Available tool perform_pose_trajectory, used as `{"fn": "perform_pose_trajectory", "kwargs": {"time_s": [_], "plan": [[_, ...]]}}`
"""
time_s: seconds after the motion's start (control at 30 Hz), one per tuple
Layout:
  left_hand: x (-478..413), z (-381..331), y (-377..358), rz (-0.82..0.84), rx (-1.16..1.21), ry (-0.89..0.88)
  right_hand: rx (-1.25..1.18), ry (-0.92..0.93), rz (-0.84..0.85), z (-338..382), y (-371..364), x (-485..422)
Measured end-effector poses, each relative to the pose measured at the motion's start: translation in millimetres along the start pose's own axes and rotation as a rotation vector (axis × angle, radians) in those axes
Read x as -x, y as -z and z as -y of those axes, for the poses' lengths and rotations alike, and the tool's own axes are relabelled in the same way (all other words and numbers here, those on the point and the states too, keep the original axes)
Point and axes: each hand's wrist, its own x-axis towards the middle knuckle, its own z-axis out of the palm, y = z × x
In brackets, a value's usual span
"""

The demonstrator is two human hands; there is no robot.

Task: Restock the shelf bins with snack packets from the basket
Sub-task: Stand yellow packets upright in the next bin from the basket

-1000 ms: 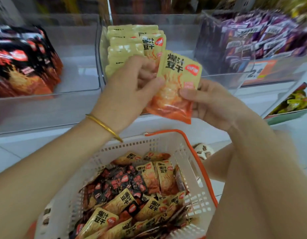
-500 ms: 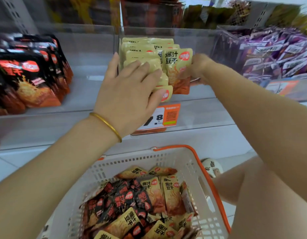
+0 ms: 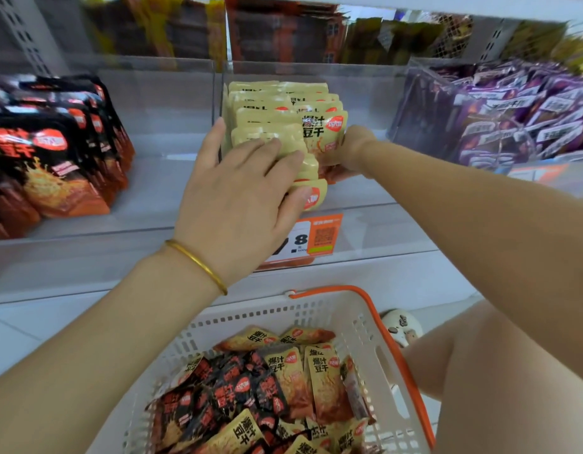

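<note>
Yellow packet [image 3: 322, 132]: upright in the clear bin [image 3: 381, 231], at the right-hand end of the stack [image 3: 267, 103], face towards us. A second ago we held it in both hands in front of the bin, above the basket. Half a second ago it had already reached the stack. Since then it has settled only slightly.

Right hand [image 3: 352, 149]: fingers curled round the packet's right edge and lower corner. We judge the grip not yet let go.

Left hand [image 3: 241, 198]: fingers straight and spread, palm down, pressing on the front of the stack just left of the packet. It holds nothing. A gold bangle [image 3: 198, 263] is on the wrist.

Basket [image 3: 250, 316]: below both hands, white with an orange handle, full of loose yellow and black packets mixed together.

Black packets [image 3: 54, 165]: in the bin well to the left of the left hand.

Purple packets [image 3: 512, 116]: in the bin to the right of the right arm.

Price tag [image 3: 319, 237]: on the bin front, just under the left hand and partly hidden by it.

Standing of the task: we count this packet as all but shelved, with only the release left. The bin has room to the right of the right hand, and the basket is far from spent. Next we would draw another yellow packet from it.
</note>
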Motion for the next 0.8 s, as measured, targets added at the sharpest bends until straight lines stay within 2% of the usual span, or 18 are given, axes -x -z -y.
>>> {"fn": "perform_pose_trajectory", "kwargs": {"time_s": [0.1, 0.17, 0.23, 0.3, 0.33, 0.4, 0.47, 0.5, 0.57, 0.63, 0.7, 0.8], "plan": [[2, 2, 0, -0.009, 0.017, -0.01, 0.016, -0.018, 0.022, 4, 7, 6], [3, 1, 5, -0.051, 0.046, -0.02, 0.188, -0.015, -0.021, 14, 21, 24], [6, -6, 15, -0.158, 0.075, -0.069, 0.306, 0.111, -0.138, 22, 39, 52], [17, -19, 24, -0.272, 0.096, -0.152, 0.17, 0.309, -0.205, 20, 55, 95], [26, -25, 26, -0.297, 0.111, -0.195, 0.06, 0.396, -0.177, 15, 61, 124], [50, -36, 22, -0.269, 0.132, -0.29, -0.058, 0.466, 0.013, -4, 55, 170], [74, -43, 5, -0.153, 0.105, -0.402, 0.015, 0.38, 0.273, -42, 25, 183], [84, -46, -5, -0.062, 0.079, -0.447, 0.151, 0.317, 0.398, -63, 2, 177], [99, -48, -27, 0.127, 0.051, -0.473, 0.588, 0.237, 0.623, -110, -51, 151], [107, -48, -41, 0.263, 0.053, -0.427, 0.96, 0.252, 0.808, -161, -100, 131], [115, -47, -50, 0.349, 0.057, -0.395, 1.201, 0.254, 1.014, -212, -133, 128], [123, -43, -56, 0.421, 0.065, -0.379, 1.413, 0.229, 1.101, -261, -157, 142]]}}
